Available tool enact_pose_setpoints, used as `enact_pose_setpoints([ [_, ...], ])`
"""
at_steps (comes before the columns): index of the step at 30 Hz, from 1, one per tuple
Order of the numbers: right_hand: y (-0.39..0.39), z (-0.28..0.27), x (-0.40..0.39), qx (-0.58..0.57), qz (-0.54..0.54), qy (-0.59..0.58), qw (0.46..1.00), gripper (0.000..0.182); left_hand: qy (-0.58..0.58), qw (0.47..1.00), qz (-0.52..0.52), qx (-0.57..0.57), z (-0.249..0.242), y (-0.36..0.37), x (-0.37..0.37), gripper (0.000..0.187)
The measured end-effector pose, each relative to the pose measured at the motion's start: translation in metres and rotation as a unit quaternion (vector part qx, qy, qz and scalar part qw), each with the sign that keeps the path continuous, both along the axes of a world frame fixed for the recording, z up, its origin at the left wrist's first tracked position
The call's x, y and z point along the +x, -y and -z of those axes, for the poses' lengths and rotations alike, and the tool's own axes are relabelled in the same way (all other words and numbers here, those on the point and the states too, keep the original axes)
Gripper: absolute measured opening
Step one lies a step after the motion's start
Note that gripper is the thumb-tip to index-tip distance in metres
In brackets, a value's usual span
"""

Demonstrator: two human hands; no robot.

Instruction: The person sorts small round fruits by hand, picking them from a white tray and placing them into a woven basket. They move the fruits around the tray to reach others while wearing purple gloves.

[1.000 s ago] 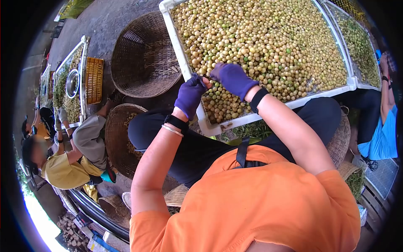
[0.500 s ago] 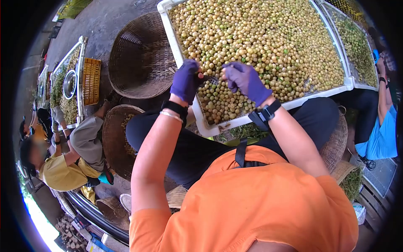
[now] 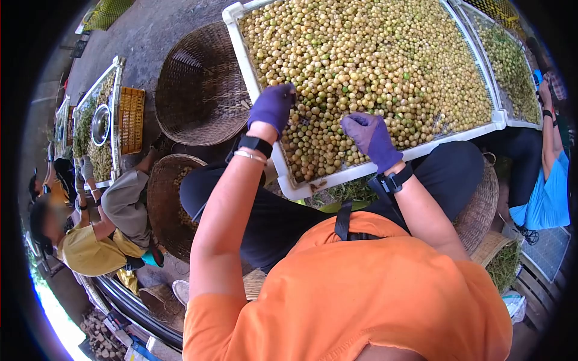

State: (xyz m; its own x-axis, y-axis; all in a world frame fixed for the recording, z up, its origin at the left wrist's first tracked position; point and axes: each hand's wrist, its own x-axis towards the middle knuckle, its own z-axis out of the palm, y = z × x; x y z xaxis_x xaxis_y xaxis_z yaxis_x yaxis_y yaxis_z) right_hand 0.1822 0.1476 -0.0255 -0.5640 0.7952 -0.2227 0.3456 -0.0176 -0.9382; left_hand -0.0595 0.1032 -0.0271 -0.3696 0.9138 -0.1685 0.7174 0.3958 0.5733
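Observation:
Small round yellow-green fruits (image 3: pixel 361 66) fill a shallow white-framed tray (image 3: pixel 337 179) in front of me. My left hand (image 3: pixel 272 109), in a purple glove, is over the tray's left part with its fingers curled closed. Whatever it may hold is hidden by the glove. My right hand (image 3: pixel 370 138), gloved the same way, hovers above the fruits nearer the front rim. Its fingers are bent and pressed together, and I cannot see what is in them.
A large dark wicker basket (image 3: pixel 195 90) stands left of the tray, with a smaller basket (image 3: pixel 165 210) holding fruits below it. Another tray (image 3: pixel 512 72) adjoins on the right, near a person in blue (image 3: pixel 545 192). A person in yellow (image 3: pixel 96 246) sits at the left by an orange crate (image 3: pixel 129 120).
My hands have moved farther apart. The right hand went down and to the right, towards the front rim; the left shifted slightly rightward and its fingers turned away.

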Motion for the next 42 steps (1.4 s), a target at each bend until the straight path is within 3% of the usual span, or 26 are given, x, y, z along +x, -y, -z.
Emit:
enact_pose_setpoints([
  [2, 0.005, -0.014, -0.002, -0.064, 0.016, 0.020, 0.998, 0.030, -0.030, 0.997, 0.002, 0.070, 0.022, -0.013, -0.011, 0.024],
  [3, 0.007, -0.020, -0.002, -0.095, 0.025, 0.030, 0.995, 0.031, -0.030, 0.999, 0.015, 0.016, 0.011, -0.020, -0.010, 0.025],
  [6, 0.010, -0.004, 0.001, -0.023, 0.007, 0.017, 1.000, 0.031, -0.103, 0.983, 0.126, -0.088, 0.018, -0.039, -0.016, 0.026],
  [10, 0.011, -0.012, 0.009, -0.004, -0.042, 0.038, 0.998, 0.030, -0.079, 0.973, 0.143, -0.163, 0.006, -0.044, -0.010, 0.027],
  [11, 0.011, -0.013, 0.009, -0.009, -0.038, 0.044, 0.998, 0.028, -0.098, 0.951, 0.173, -0.235, -0.005, -0.045, -0.005, 0.026],
  [15, 0.002, -0.010, 0.002, 0.056, -0.087, 0.125, 0.987, 0.024, -0.114, 0.956, 0.192, -0.192, 0.011, -0.015, -0.002, 0.029],
  [18, -0.016, -0.013, -0.013, 0.174, -0.120, 0.145, 0.967, 0.023, -0.019, 0.989, 0.129, -0.072, 0.003, 0.011, -0.002, 0.028],
  [19, -0.022, -0.011, -0.021, 0.233, -0.131, 0.146, 0.953, 0.022, 0.177, 0.981, -0.011, -0.079, -0.004, 0.013, 0.001, 0.027],
  [20, -0.028, -0.008, -0.029, 0.292, -0.141, 0.146, 0.934, 0.021, 0.314, 0.936, -0.105, -0.118, -0.013, 0.014, 0.001, 0.029],
  [22, -0.035, 0.002, -0.043, 0.366, -0.184, 0.196, 0.891, 0.016, 0.537, 0.828, -0.158, -0.036, -0.012, 0.030, -0.012, 0.023],
  [26, -0.037, 0.022, -0.062, 0.431, -0.229, 0.290, 0.823, 0.013, 0.674, 0.692, -0.256, 0.022, -0.012, 0.034, -0.016, 0.017],
  [30, -0.037, 0.025, -0.068, 0.426, -0.204, 0.299, 0.830, 0.011, 0.608, 0.762, -0.221, 0.042, -0.001, 0.025, -0.029, 0.016],
  [31, -0.038, 0.024, -0.069, 0.420, -0.200, 0.296, 0.834, 0.011, 0.469, 0.855, -0.222, 0.014, -0.001, 0.015, -0.026, 0.022],
  [32, -0.039, 0.021, -0.068, 0.400, -0.201, 0.281, 0.849, 0.012, 0.352, 0.916, -0.190, 0.012, -0.002, 0.007, -0.022, 0.025],
  [34, -0.045, 0.014, -0.063, 0.359, -0.202, 0.252, 0.876, 0.015, 0.104, 0.987, -0.119, 0.009, 0.001, -0.010, -0.020, 0.030],
  [36, -0.045, 0.004, -0.056, 0.267, -0.136, 0.217, 0.929, 0.022, -0.039, 0.999, -0.012, -0.006, 0.009, -0.025, -0.021, 0.030],
  [38, -0.042, -0.010, -0.044, 0.161, -0.090, 0.160, 0.970, 0.027, -0.154, 0.977, 0.094, -0.115, 0.024, -0.041, -0.028, 0.027],
  [40, -0.035, -0.033, -0.026, 0.041, -0.065, 0.079, 0.994, 0.029, -0.162, 0.971, 0.091, -0.151, 0.036, -0.048, -0.030, 0.026],
  [42, -0.024, -0.069, -0.006, -0.040, -0.114, 0.084, 0.989, 0.029, -0.166, 0.966, 0.089, -0.179, 0.038, -0.052, -0.029, 0.024],
])
